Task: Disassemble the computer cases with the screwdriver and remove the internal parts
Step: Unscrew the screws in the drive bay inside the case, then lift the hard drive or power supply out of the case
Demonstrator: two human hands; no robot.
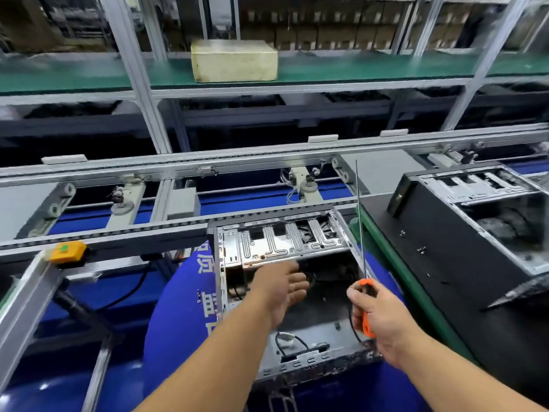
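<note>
Both hands are at work over an open computer case (285, 307) in the head view, the only view given. Left hand (282, 288) reaches into the case's dark interior just under the silver drive cage (282, 242), fingers loosely extended toward a black cable (309, 276); whether the fingertips already touch or pinch anything is hidden by the hand itself, so I cannot tell. Right hand (377, 316) is wrapped round the orange handle of the screwdriver (366, 307), whose long thin shaft points up and away, its tip clear of any screw. That case lies on its side, side panel off, resting on a blue bag (178, 307) printed with white characters. More black cables and a small connector (285, 337) lie loose on its floor nearer the camera. A second, black case (475, 233) sits to the right on a green-edged bench, also opened, with a few loose screws (421, 249) on its top face. Beyond runs a conveyor frame (208, 173) carrying a yellow switch box (68, 252), and a pale block (234, 60) stands on the green shelf above.

Judging from this, unscrewing is paused and the step in hand is pulling internal parts or wiring out by hand. Next comes closing the left fingers on the cable or part under the cage and drawing it free without snagging on the sheet-metal edges, while the screwdriver stays out of the way
</note>
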